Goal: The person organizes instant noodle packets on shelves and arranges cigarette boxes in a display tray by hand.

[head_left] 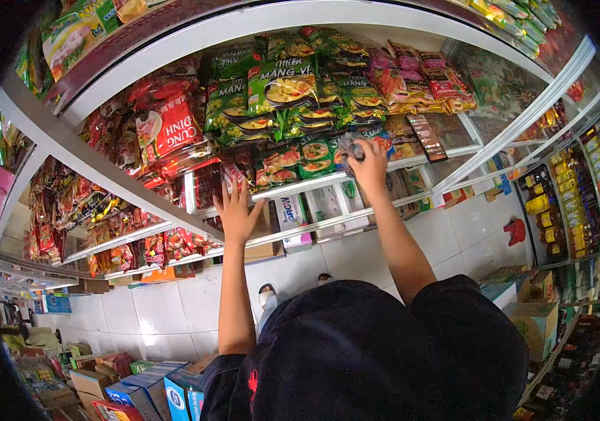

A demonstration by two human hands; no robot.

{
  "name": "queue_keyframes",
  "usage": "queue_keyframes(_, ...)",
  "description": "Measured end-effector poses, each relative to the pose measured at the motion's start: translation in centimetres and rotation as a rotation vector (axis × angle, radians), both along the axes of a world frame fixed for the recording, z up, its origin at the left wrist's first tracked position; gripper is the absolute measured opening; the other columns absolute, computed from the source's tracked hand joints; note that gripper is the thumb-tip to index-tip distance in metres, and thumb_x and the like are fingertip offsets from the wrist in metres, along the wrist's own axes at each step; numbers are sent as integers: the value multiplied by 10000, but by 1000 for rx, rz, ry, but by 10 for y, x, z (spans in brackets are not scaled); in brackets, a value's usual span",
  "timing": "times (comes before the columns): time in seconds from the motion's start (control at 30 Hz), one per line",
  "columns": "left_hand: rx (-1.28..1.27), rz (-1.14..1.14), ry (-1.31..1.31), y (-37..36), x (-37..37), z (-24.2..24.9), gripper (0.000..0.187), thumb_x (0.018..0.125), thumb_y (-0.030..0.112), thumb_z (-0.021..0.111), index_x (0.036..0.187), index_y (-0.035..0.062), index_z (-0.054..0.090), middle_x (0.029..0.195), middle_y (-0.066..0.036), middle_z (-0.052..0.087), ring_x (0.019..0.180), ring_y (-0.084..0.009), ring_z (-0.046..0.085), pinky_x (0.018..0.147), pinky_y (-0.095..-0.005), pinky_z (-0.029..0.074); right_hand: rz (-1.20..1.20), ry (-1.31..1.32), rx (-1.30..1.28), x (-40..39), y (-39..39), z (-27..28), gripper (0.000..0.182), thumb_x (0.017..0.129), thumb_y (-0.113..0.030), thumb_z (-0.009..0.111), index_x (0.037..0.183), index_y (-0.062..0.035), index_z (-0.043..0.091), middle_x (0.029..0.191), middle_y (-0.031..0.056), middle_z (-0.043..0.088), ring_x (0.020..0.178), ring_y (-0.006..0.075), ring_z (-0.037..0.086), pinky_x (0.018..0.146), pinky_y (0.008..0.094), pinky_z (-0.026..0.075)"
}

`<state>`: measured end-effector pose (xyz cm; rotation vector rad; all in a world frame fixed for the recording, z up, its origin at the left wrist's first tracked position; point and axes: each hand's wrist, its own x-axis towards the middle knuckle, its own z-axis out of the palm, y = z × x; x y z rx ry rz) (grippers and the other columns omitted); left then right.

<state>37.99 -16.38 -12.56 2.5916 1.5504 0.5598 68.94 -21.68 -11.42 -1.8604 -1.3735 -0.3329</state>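
Both my arms reach toward a white wire shelf (pixel 314 184) packed with instant noodle packets. My left hand (pixel 237 210) is open with its fingers spread, just in front of the shelf's front rail and below red packets (pixel 170 126). My right hand (pixel 368 167) is closed on a dark greyish packet (pixel 347 146) at the shelf's front row, beside green noodle packets (pixel 287 88). Which part of the packet my fingers hold is hidden by the hand.
More stocked shelves run to the left (pixel 89 210) and right (pixel 573 189). White tiled floor (pixel 173 316) lies below, with cardboard boxes (pixel 535 323) at the right and blue cartons (pixel 166 393) at the lower left. White boxed goods (pixel 294 219) sit on the lower shelf.
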Motion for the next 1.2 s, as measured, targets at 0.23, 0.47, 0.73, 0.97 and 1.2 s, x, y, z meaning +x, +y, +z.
queue_keyframes(0.23,-4,13,-7,2,-2,-4,688,809,550,453,1345,136,336,1410,-101,281,1320,-326,177,1041,-544,73,357,38,-157,-133,27,5,466,626,-236,714,1043,-109,550,1141,149,437,1051,370,417,882,475,381)
queue_keyframes(0.47,28,10,-14,3,-3,-7,671,806,526,481,1338,139,347,1405,-101,291,1311,-326,200,1042,-538,83,41,54,-28,20,6,2,439,587,-206,727,989,-105,583,1064,132,522,941,316,489,790,424,401)
queue_keyframes(0.73,42,4,-11,2,-3,-6,641,814,473,503,1338,139,345,1408,-79,290,1309,-320,208,1048,-524,95,331,114,-189,-118,21,7,490,596,-186,737,1054,-145,566,1135,127,446,1078,357,410,909,458,384)
queue_keyframes(0.97,40,3,0,3,-4,-7,635,814,469,508,1338,149,345,1413,-73,282,1312,-314,205,1047,-523,107,51,154,-73,8,0,5,432,609,-199,717,1016,-147,579,1004,124,529,1039,364,439,879,434,393)
queue_keyframes(1.2,102,12,21,3,-3,-11,637,816,476,504,1342,157,338,1393,-82,314,1285,-329,256,1034,-529,141,217,110,-123,-97,18,6,477,606,-193,726,1053,-154,562,1120,121,487,1036,358,454,862,465,389)
